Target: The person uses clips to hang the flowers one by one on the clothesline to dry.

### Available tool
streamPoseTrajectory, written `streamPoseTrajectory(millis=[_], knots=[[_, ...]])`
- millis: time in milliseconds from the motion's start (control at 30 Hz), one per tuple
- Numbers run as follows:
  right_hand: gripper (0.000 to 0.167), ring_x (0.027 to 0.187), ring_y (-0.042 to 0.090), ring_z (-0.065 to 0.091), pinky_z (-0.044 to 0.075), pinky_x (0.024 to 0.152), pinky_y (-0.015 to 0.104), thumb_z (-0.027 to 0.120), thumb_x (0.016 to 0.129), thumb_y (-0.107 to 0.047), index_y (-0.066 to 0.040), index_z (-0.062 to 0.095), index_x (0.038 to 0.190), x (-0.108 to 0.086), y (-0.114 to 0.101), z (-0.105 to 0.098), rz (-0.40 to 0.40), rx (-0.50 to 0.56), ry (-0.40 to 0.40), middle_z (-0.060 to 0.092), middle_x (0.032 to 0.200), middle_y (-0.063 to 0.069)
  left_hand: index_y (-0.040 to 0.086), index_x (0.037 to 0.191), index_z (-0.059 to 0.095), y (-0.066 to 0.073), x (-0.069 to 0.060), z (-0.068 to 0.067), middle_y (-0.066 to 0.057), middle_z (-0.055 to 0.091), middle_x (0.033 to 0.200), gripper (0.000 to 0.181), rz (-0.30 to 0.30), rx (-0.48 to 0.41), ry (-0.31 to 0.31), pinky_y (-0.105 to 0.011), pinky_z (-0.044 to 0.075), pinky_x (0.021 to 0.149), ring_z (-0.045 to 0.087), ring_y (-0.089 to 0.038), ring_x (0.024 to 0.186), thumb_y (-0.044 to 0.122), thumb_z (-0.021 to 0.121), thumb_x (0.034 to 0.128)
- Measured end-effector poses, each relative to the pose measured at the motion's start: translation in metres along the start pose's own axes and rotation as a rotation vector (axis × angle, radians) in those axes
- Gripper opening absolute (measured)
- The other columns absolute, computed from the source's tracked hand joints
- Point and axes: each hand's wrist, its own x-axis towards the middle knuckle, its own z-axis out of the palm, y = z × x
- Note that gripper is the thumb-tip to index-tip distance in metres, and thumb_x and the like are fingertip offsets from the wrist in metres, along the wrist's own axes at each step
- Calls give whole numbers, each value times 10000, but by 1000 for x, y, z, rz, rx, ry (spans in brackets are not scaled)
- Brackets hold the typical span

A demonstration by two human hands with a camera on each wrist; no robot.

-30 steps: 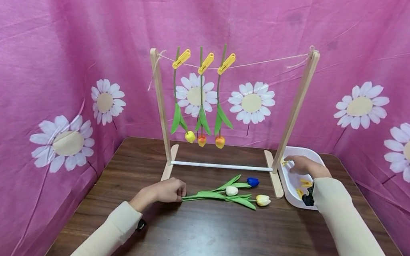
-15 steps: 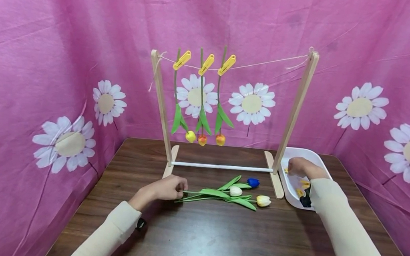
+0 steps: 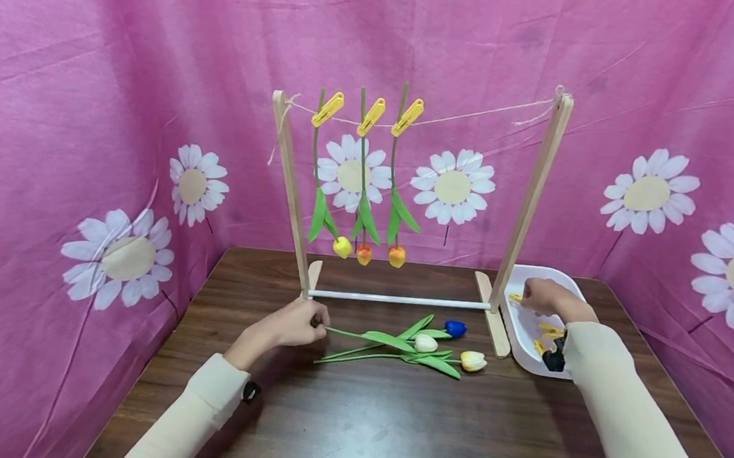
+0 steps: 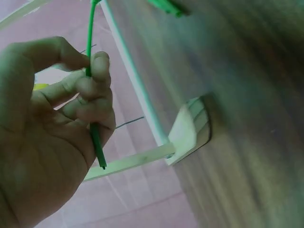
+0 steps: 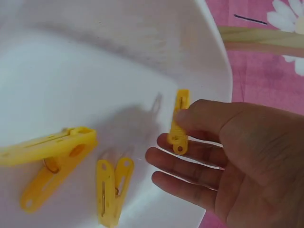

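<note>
My left hand (image 3: 295,322) pinches the green stem (image 4: 97,145) of an artificial tulip between thumb and fingertips; its end juts out below the fingers in the left wrist view. That stem leads to the white tulip (image 3: 425,343), raised a little at the held end. A blue tulip (image 3: 455,328) and a cream-yellow tulip (image 3: 473,361) lie beside it on the table. Over the white tray (image 3: 513,345), my right hand (image 3: 549,301) pinches a yellow clothespin (image 5: 179,133) between thumb and index finger, other fingers extended. Two more clothespins (image 5: 108,192) lie in the tray.
A wooden frame (image 3: 527,206) holds a string (image 3: 480,111) across its top. Three tulips hang upside down there, a yellow one (image 3: 342,247) and two orange ones (image 3: 396,256), each held by a yellow clothespin (image 3: 371,117). A white rod (image 3: 400,300) joins the frame's feet.
My left hand has lifted the white tulip's stem end up and away from the other stems. My right hand has closed its fingertips on a clothespin in the tray.
</note>
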Motion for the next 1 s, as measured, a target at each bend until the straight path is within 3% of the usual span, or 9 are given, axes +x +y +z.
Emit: streamPoseTrajectory(millis=[100, 233, 300, 433, 667, 867, 1000], knots=[[170, 683, 210, 633, 508, 589, 308, 627, 944, -127, 27, 566, 981, -2, 2, -3, -7, 40, 70, 647, 768, 112, 85, 1020, 802, 2, 0, -7, 74, 628, 706, 142, 11, 72, 21, -239, 445, 589, 510, -11, 569, 95, 670, 966], [257, 734, 244, 661, 532, 640, 370, 649, 947, -176, 47, 574, 1052, -5, 3, -10, -15, 44, 182, 684, 845, 158, 201, 1058, 812, 5, 1, -16, 88, 683, 745, 123, -11, 144, 52, -279, 509, 640, 589, -13, 470, 210, 705, 998], [283, 800, 290, 677, 553, 701, 435, 665, 951, -197, 48, 599, 1076, -6, 2, -15, -22, 35, 232, 703, 919, 197, 169, 1044, 802, 8, 2, -21, 71, 698, 772, 120, -23, 117, 58, -294, 534, 676, 608, -33, 500, 187, 705, 975], [286, 911, 361, 682, 545, 790, 520, 699, 957, -216, 24, 649, 1103, -11, -4, -29, -30, 45, 311, 722, 1021, 232, 72, 1008, 775, 15, 7, -31, 38, 700, 796, 128, -37, 56, 55, -282, 503, 646, 511, -59, 586, 105, 686, 923], [318, 858, 315, 662, 489, 715, 368, 763, 952, -201, 63, 673, 1104, -22, -20, -51, -92, 77, 436, 714, 943, 210, 244, 924, 802, 36, 16, -49, 136, 715, 780, 33, -54, 121, 149, -292, 405, 592, 505, -54, 605, 276, 805, 914], [277, 841, 345, 677, 491, 674, 326, 778, 952, -142, 71, 682, 1101, -27, -35, -66, -151, 105, 555, 717, 955, 243, 236, 873, 773, 52, 29, -57, 81, 736, 714, 106, -29, -136, 213, -275, 465, 584, 702, -160, 659, 286, 862, 901], [282, 873, 380, 713, 498, 656, 254, 793, 946, -133, 77, 690, 1103, -33, -46, -77, -157, 138, 598, 724, 1014, 300, 173, 899, 778, 58, 38, -56, 11, 763, 779, 102, 1, -308, 241, -267, 516, 589, 705, -193, 686, 228, 863, 908]])
